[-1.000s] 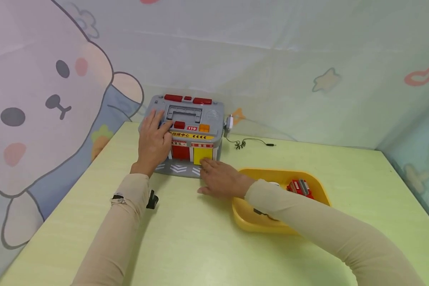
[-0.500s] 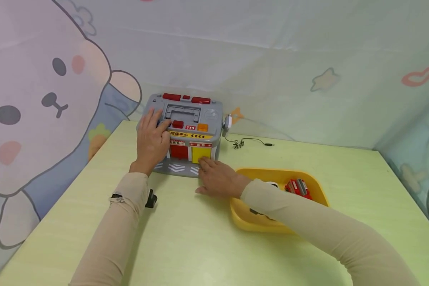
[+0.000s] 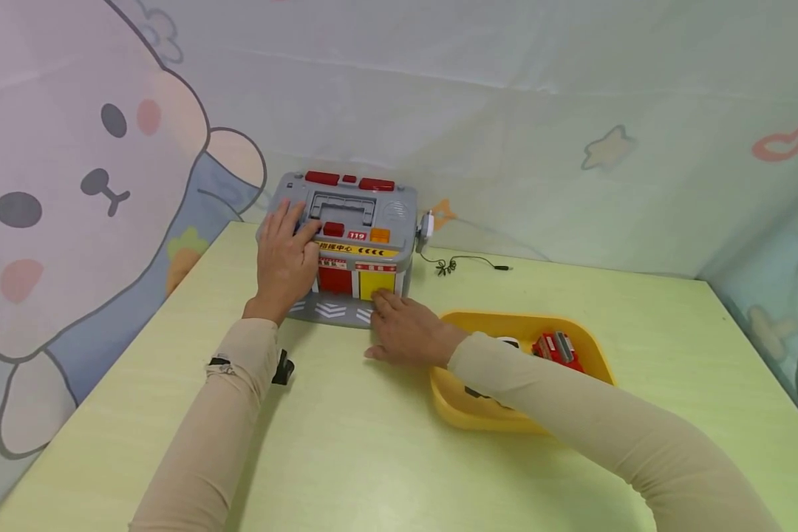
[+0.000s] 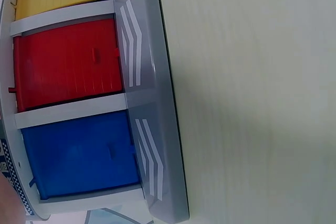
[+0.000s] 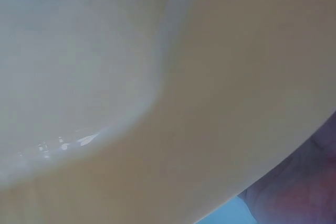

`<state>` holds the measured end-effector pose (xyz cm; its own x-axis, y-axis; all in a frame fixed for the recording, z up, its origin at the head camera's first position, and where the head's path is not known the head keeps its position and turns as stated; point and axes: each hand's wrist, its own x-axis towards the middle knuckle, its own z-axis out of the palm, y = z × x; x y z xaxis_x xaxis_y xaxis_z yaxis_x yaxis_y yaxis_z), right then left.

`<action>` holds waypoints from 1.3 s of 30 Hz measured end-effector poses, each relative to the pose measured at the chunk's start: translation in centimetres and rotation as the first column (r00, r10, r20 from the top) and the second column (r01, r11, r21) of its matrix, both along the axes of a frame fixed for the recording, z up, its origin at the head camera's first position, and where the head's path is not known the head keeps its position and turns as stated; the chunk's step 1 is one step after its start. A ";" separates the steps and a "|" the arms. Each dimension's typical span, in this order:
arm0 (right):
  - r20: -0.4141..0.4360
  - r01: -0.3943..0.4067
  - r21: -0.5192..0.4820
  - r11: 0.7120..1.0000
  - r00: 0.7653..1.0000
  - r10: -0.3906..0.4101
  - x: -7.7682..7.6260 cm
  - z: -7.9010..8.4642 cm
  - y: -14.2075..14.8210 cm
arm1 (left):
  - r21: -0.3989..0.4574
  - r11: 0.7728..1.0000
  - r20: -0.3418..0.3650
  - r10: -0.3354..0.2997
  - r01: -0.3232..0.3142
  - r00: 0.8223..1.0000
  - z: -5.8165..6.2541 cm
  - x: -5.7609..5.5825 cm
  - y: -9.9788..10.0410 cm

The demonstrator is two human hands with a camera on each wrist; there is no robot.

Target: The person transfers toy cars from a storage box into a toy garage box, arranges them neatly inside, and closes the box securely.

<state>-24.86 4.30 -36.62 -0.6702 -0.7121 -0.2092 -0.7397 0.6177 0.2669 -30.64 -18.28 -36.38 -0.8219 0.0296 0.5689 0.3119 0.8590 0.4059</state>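
A grey toy fire station (image 3: 399, 210) stands at the back of the table, with a folded handle and red, orange and partly hidden buttons on top. My left hand (image 3: 284, 258) lies over its left top edge, fingers extended and thumb beside the red button (image 3: 334, 230). Low on the front, the fingertips of my right hand (image 3: 408, 329) touch the yellow door (image 3: 375, 281). In the left wrist view the red door (image 4: 65, 64) and blue door (image 4: 79, 153) are down, above the grey ramp (image 4: 149, 90). A blurred pale surface fills most of the right wrist view.
Under my right forearm sits a yellow bin (image 3: 462, 415) holding a red toy vehicle (image 3: 558, 349) and other items partly hidden by the sleeve. A thin black cable (image 3: 468, 258) with a plug end lies right of the station. A patterned cloth (image 3: 492, 140) hangs behind the table.
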 end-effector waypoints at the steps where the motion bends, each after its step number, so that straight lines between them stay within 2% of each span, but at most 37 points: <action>1: -0.001 0.001 -0.001 1.000 1.000 -0.001 0.0 0.0 0.0 | 0.000 1.000 0.000 0.000 0.000 1.000 0.0 0.0 0.0; 30: 0.023 0.027 -0.024 0.999 0.999 -0.027 -0.1 -0.7 -0.1 | 0.000 1.000 -0.028 -0.022 0.022 0.999 -0.6 0.0 0.1; 39: 0.006 0.026 -0.010 1.000 1.000 -0.026 -0.3 -0.4 -0.2 | 0.019 0.999 -0.032 -0.027 0.027 0.999 -0.1 -0.1 -0.1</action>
